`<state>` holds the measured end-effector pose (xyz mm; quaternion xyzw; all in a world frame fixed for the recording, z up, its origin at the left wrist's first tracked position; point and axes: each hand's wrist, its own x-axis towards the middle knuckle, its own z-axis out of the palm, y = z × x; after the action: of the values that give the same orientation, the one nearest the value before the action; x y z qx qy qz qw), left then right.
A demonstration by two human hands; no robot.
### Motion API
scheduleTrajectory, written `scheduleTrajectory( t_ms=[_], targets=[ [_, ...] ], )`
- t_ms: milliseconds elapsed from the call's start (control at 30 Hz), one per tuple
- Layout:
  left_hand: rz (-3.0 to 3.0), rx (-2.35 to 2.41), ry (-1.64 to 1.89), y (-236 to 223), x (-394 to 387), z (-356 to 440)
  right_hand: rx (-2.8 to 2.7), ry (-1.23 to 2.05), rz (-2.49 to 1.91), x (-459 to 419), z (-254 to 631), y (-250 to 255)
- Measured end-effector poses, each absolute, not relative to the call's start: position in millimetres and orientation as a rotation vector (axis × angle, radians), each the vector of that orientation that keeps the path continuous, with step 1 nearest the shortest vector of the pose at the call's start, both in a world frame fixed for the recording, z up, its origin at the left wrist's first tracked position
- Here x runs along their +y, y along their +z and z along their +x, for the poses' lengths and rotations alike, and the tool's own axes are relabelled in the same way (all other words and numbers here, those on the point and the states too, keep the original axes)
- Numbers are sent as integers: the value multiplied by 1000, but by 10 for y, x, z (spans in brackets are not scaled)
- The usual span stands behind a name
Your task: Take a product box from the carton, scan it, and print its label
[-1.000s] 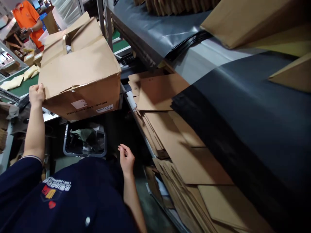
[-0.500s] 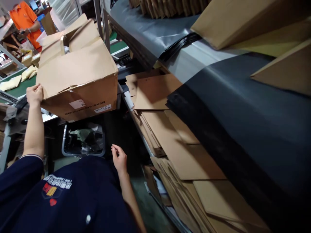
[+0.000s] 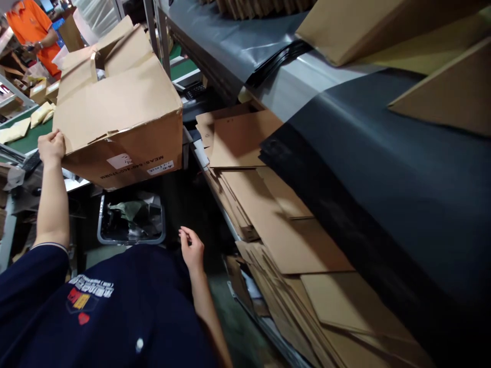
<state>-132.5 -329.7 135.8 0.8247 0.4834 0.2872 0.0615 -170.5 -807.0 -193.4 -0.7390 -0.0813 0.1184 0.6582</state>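
Observation:
My left hand (image 3: 50, 146) grips the near left corner of a large brown cardboard box (image 3: 118, 112) that stands tilted on the bench edge, its top flaps partly open. My right hand (image 3: 191, 249) hangs low beside my dark blue shirt, fingers loosely curled with nothing in them. It is nearest to the stacks of flat cardboard sheets (image 3: 276, 225) on the shelf to my right.
A grey bin (image 3: 131, 220) with dark scraps sits on the floor under the box. Black plastic sheets (image 3: 383, 174) lie over the shelf at right. A person in an orange shirt (image 3: 34, 30) works at the far left by a green belt (image 3: 23, 140).
The view has shifted slightly; the box and my left hand sit a little further left and up. My right hand has drifted a little lower and left, its fingers curling in.

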Motion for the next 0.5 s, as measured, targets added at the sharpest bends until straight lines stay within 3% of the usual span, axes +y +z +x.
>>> scheduleTrajectory(
  t_ms=[500],
  targets=[
    [2525,1493,873,1389,-3382,-1327,-150,247,-1663,-8115,-1747,-1958]
  ],
)
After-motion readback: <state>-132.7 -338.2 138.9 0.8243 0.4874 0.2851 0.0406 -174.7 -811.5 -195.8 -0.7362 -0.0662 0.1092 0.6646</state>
